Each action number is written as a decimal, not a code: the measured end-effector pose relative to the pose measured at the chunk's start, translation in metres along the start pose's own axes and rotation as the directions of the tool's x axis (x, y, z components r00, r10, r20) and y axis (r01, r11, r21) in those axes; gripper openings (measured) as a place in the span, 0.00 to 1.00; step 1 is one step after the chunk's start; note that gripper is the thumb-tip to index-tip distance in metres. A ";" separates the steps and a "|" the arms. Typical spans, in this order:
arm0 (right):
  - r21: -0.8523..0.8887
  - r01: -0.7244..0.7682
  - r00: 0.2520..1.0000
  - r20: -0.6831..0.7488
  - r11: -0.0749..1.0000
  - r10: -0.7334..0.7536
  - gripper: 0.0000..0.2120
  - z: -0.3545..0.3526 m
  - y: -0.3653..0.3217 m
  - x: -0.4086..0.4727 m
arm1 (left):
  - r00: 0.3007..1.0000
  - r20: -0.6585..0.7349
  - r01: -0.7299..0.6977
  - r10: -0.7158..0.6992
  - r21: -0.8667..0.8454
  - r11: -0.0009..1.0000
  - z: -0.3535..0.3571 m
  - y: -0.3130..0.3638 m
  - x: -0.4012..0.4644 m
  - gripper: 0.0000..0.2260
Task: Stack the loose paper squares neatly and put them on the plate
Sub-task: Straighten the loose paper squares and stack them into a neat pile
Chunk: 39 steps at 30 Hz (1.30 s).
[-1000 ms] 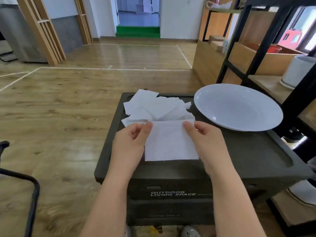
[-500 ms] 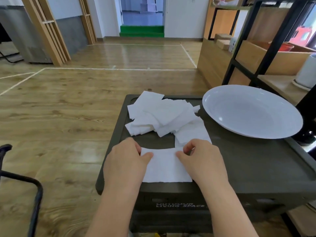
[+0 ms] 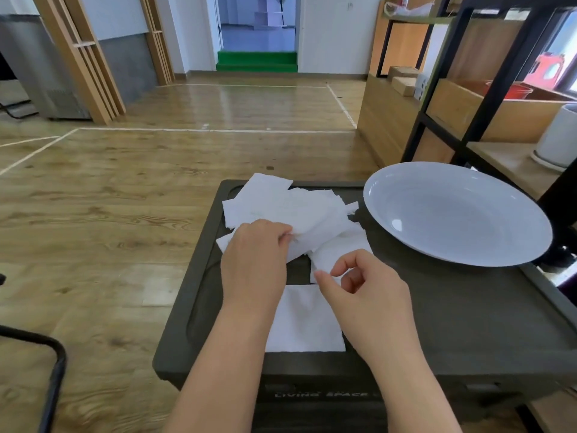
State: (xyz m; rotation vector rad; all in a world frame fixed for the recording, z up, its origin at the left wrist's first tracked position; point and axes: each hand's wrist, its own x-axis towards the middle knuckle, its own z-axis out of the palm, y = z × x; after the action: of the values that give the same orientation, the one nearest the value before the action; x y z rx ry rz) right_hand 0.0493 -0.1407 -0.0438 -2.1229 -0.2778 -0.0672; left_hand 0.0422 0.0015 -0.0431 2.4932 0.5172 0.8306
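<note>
Starting at the left, I'm seeing the left hand point(image 3: 254, 260) reaching into the near edge of the loose pile of paper squares point(image 3: 290, 210), its fingers curled onto the paper there; it's looking like a pinch on one sheet, though the fingertips are tucked under and I cannot tell exactly which sheet they have. A second ago both hands were pressing one square down at the near side of the dark crate lid point(image 3: 468, 323); now they're off it, and that laid square point(image 3: 304, 320) is lying flat and alone near me, part-covered by my forearms. So I'm reading it as the base of the stack, with the next sheet being fetched. Moving right, the right hand point(image 3: 368, 295) is hovering just above the lid between the laid square and the pile, thumb and forefinger curled toward each other with a gap between them, gripping nothing. One stray square point(image 3: 340, 248) is lying just beyond it. Further right, the white plate point(image 3: 512, 245) is sitting on the far right of the lid, holding no paper, so nearly all of the job is lying ahead, I'm judging.
</note>
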 end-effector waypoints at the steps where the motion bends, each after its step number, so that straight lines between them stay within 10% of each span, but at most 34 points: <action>1: 0.024 0.016 1.000 -0.002 1.000 -0.016 0.11 -0.001 0.000 -0.001 | 1.000 -0.018 -0.002 0.001 -0.014 1.000 -0.001 -0.001 0.000 0.10; 12: 0.268 0.034 0.997 -0.078 0.963 -0.014 0.08 0.004 -0.008 -0.004 | 0.976 -0.215 -0.047 -0.035 -0.364 0.930 -0.025 0.005 -0.011 0.07; 18: 0.530 -0.012 0.998 -0.040 0.848 0.039 0.32 -0.007 -0.007 0.003 | 0.992 0.117 0.120 -0.046 -0.773 0.623 -0.042 0.012 -0.013 0.08; 22: 0.688 -0.059 0.996 0.086 0.724 -0.001 0.16 -0.021 -0.005 0.004 | 0.944 0.329 0.296 -0.009 -0.835 0.464 -0.055 0.001 -0.015 0.09; 28: 0.551 -0.127 0.967 0.255 0.825 -0.022 0.05 -0.030 0.001 0.004 | 0.825 0.530 0.271 0.196 -0.677 0.684 -0.071 -0.011 -0.023 0.15; 39: 0.267 -0.216 0.959 0.241 0.939 0.153 0.05 -0.010 0.003 0.007 | 0.812 0.508 0.507 -0.287 -0.370 0.779 -0.046 -0.033 -0.027 0.12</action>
State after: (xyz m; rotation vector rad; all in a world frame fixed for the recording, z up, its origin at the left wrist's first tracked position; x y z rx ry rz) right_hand 0.0576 -0.1498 -0.0395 -1.8523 -0.1994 0.3020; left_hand -0.0137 0.0300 -0.0401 1.8932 0.5746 0.1848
